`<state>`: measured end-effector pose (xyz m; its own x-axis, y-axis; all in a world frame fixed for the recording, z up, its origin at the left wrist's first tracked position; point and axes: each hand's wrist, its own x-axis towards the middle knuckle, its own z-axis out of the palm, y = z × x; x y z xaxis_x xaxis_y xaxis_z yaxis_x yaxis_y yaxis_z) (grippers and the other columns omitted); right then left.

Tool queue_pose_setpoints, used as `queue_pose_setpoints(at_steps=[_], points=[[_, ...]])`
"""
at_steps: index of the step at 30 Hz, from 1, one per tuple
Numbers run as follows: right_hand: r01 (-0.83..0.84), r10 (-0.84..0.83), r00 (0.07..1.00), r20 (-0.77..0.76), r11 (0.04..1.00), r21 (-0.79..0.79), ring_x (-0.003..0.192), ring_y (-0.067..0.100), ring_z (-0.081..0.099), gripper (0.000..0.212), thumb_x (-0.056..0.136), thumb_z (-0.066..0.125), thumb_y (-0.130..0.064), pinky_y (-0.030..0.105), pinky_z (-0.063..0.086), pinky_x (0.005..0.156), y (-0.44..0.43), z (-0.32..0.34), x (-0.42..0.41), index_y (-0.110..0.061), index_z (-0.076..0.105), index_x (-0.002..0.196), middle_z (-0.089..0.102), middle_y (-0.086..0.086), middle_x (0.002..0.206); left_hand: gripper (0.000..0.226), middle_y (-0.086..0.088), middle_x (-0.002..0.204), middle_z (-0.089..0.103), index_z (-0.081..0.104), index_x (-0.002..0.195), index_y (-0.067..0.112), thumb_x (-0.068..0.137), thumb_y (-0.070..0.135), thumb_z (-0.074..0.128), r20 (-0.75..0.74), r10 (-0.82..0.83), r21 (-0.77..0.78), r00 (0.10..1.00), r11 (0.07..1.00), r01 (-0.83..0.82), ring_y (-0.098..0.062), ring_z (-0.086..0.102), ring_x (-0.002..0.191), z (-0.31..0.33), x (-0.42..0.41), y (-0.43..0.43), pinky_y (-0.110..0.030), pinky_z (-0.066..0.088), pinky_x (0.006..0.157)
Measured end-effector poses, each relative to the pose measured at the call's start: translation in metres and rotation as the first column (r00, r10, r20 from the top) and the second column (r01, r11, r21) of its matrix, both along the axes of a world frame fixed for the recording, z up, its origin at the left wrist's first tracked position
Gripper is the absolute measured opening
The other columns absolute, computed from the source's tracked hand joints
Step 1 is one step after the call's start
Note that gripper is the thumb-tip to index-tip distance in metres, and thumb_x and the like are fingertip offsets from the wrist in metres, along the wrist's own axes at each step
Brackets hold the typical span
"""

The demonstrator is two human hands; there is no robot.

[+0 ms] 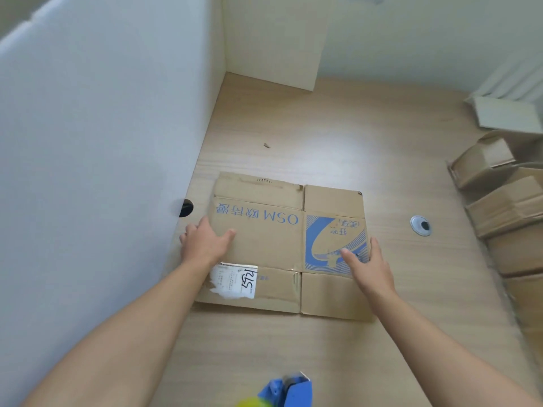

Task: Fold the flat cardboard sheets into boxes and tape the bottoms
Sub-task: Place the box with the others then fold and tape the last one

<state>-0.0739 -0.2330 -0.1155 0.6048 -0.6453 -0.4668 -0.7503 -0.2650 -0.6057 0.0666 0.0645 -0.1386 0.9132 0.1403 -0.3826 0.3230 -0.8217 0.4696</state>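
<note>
A flattened brown cardboard box (273,248) lies flat on the wooden table, with blue print and a torn white label on its near left flap. My left hand (205,242) grips its left edge, thumb on top and fingers curled round the side. My right hand (367,265) holds the right edge over the blue striped panel, thumb on top. A blue tape dispenser (289,389) pokes into view at the bottom edge, close to me, and neither hand touches it.
A white partition (88,142) walls off the left side. Several folded cardboard boxes (505,201) are piled at the right edge. A cable grommet (421,225) sits in the table right of the sheet, and another hole (185,207) at the partition.
</note>
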Motion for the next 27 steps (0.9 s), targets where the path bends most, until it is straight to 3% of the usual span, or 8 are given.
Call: queue_pose_setpoints(at_steps=[4,7,9,11,18,21,23,27], points=[[0.236,-0.238,0.971,-0.026,0.933,0.274,0.139,0.03,0.041,0.108,0.068,0.071,-0.068,0.053,0.035,0.113,-0.035,-0.013,-0.023,-0.025,0.024,0.154,0.035,0.003,0.157,0.05,-0.015,0.126,0.055,0.054,0.129,0.011,0.088,0.037,0.067,0.095,0.082,-0.236,0.992,0.97,-0.058,-0.031,0.052,0.119,0.021,-0.015,-0.013,-0.037,0.041,0.099],[0.266,-0.329,0.941,0.082,0.866,0.423,0.106,0.024,0.067,0.054,0.08,0.074,-0.048,0.042,0.053,0.092,-0.045,-0.006,-0.045,-0.02,0.059,0.123,0.068,0.004,0.124,0.03,0.002,0.111,0.063,0.055,0.117,0.019,0.09,0.025,0.066,0.207,0.103,-0.419,0.973,0.908,-0.007,-0.019,0.06,0.102,0.044,-0.037,-0.025,-0.028,0.044,0.078],[0.265,-0.39,0.899,0.201,0.847,0.46,0.091,0.021,0.068,0.019,0.094,0.066,-0.032,0.035,0.052,0.075,-0.052,0.008,-0.06,-0.019,0.06,0.106,0.071,0.002,0.106,0.03,0.011,0.103,0.064,0.052,0.113,0.027,0.087,0.029,0.067,0.264,0.13,-0.535,0.956,0.844,0.032,-0.013,0.064,0.097,0.065,-0.055,-0.034,-0.026,0.048,0.077],[0.249,-0.446,0.826,0.345,0.837,0.488,0.092,0.02,0.065,0.011,0.098,0.06,-0.029,0.039,0.05,0.079,-0.064,0.028,-0.078,-0.02,0.059,0.102,0.069,0.003,0.107,0.032,0.014,0.103,0.067,0.052,0.108,0.035,0.08,0.036,0.067,0.321,0.148,-0.629,0.935,0.771,0.094,-0.007,0.066,0.097,0.087,-0.074,-0.044,-0.029,0.052,0.082],[0.298,-0.599,0.53,0.6,0.794,0.53,0.105,0.009,0.057,0.028,0.105,0.037,-0.044,0.032,0.042,0.088,-0.115,0.101,-0.156,-0.035,0.064,0.104,0.065,-0.017,0.105,0.02,0.02,0.099,0.069,0.061,0.1,0.036,0.081,0.035,0.061,0.39,0.048,-0.696,0.92,0.67,0.26,-0.008,0.062,0.098,0.129,-0.156,-0.092,-0.034,0.051,0.089],[0.246,-0.601,0.566,0.565,0.777,0.58,0.127,0.009,0.049,0.057,0.092,0.039,-0.068,0.033,0.035,0.107,-0.133,0.103,-0.189,-0.033,0.057,0.132,0.059,-0.013,0.133,0.033,0.013,0.105,0.071,0.063,0.112,0.028,0.079,0.03,0.065,0.298,0.034,-0.794,0.954,0.563,0.228,-0.016,0.062,0.108,0.127,-0.197,-0.114,-0.024,0.051,0.084],[0.163,-0.56,0.598,0.574,0.786,0.597,0.132,0.01,0.047,0.086,0.073,0.046,-0.077,0.036,0.034,0.113,-0.138,0.105,-0.206,-0.026,0.048,0.143,0.053,-0.007,0.144,0.051,0.007,0.116,0.068,0.059,0.121,0.027,0.073,0.039,0.07,0.292,0.008,-0.803,0.956,0.545,0.24,-0.018,0.061,0.113,0.127,-0.217,-0.12,-0.032,0.049,0.091],[0.004,-0.408,0.7,0.586,0.823,0.568,0.134,0.007,0.047,0.092,0.068,0.052,-0.088,0.038,0.038,0.111,-0.149,0.105,-0.23,-0.035,0.048,0.142,0.054,-0.015,0.141,0.068,0.004,0.123,0.065,0.053,0.128,0.024,0.068,0.049,0.071,0.307,-0.078,-0.78,0.949,0.551,0.298,-0.016,0.059,0.117,0.14,-0.239,-0.125,-0.03,0.05,0.092]])
